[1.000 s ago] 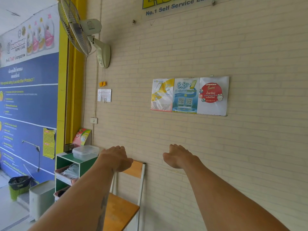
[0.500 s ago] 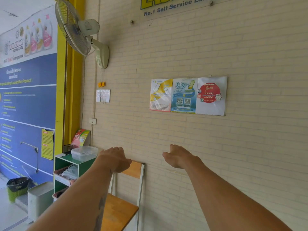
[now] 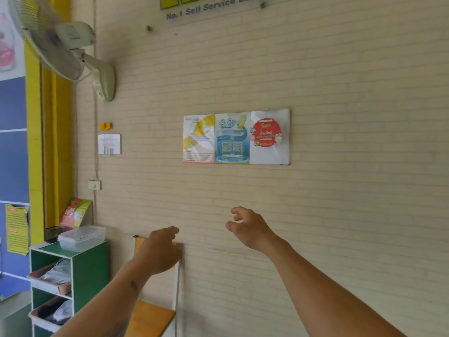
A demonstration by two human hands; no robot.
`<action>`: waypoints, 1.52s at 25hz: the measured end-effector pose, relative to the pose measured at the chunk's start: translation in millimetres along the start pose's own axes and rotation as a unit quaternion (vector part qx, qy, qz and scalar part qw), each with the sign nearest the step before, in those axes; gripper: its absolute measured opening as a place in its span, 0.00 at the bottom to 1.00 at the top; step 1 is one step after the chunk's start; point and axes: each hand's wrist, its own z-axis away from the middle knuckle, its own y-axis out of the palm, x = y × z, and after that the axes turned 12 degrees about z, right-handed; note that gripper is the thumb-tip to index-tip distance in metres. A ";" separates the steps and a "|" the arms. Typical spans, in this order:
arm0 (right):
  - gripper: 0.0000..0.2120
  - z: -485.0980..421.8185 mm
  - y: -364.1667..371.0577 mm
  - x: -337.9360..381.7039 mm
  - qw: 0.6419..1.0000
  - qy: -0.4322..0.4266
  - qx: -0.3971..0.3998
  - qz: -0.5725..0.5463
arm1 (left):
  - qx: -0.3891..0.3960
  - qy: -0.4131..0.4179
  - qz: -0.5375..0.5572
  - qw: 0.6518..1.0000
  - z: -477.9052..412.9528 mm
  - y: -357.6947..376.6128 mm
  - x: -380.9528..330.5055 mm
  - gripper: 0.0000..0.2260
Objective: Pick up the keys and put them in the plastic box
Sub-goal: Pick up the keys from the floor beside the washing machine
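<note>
Nothing was done yet: both the left hand (image 3: pixel 159 254) and right hand (image 3: pixel 250 227) hung empty with loosely curled fingers, each grip open. The keys (image 3: pixel 108 150) appeared to hang on the wall; the plastic box (image 3: pixel 81 237) sat lidded on the green shelf (image 3: pixel 90 268)

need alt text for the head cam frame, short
Two bare arms reach toward a cream brick wall, left hand and right hand both open and empty. At lower left a lidded clear plastic box sits on a green shelf unit, beside a wooden chair. Three posters and a wall fan hang above; no keys can be clearly made out.
</note>
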 end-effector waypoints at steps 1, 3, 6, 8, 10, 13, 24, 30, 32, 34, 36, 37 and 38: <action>0.26 3.1 -7.2 -15.3 1.000 0.002 -0.005 0.000 | -0.001 0.007 0.021 1.000 -1.2 14.4 -7.6 0.22; 0.24 9.8 -22.3 -51.8 1.000 0.014 -0.007 0.002 | -0.004 0.025 0.063 0.998 -2.8 45.2 -29.3 0.18; 0.23 24.5 -49.3 -120.2 0.999 0.043 -0.006 0.005 | 0.005 0.036 0.118 0.992 -5.2 101.1 -71.6 0.14; 0.22 36.2 -69.7 -169.0 0.998 0.069 -0.003 0.011 | 0.030 0.039 0.139 0.989 -6.5 143.5 -98.1 0.13; 0.21 51.5 -93.2 -222.4 0.995 0.101 -0.001 0.017 | 0.068 0.043 0.161 0.984 -6.2 192.9 -125.9 0.12; 0.20 81.5 -127.2 -299.3 0.986 0.167 0.000 0.023 | 0.133 0.033 0.199 0.970 -0.5 266.0 -166.5 0.10; 0.17 212.9 -225.9 -543.7 0.914 0.399 -0.040 0.061 | 0.372 0.065 0.248 0.892 23.4 539.6 -330.6 0.12; 0.18 230.3 -260.3 -664.6 0.867 0.491 -0.071 0.047 | 0.463 0.087 0.237 0.850 11.7 687.9 -415.0 0.12; 0.17 230.7 -273.6 -699.8 0.855 0.512 -0.076 0.041 | 0.489 0.096 0.225 0.837 4.1 734.2 -445.5 0.13; 0.17 234.4 -287.0 -735.6 0.843 0.531 -0.081 0.036 | 0.519 0.105 0.210 0.822 -1.2 779.2 -478.2 0.13; 0.17 242.5 -298.1 -768.3 0.829 0.552 -0.086 0.025 | 0.546 0.109 0.195 0.808 -1.3 816.8 -508.8 0.12; 0.17 247.5 -303.5 -784.5 0.823 0.561 -0.088 0.019 | 0.561 0.107 0.189 0.799 0.4 835.2 -524.0 0.12; 0.17 253.0 -308.8 -801.4 0.817 0.570 -0.090 0.013 | 0.573 0.106 0.183 0.792 3.0 853.1 -538.2 0.12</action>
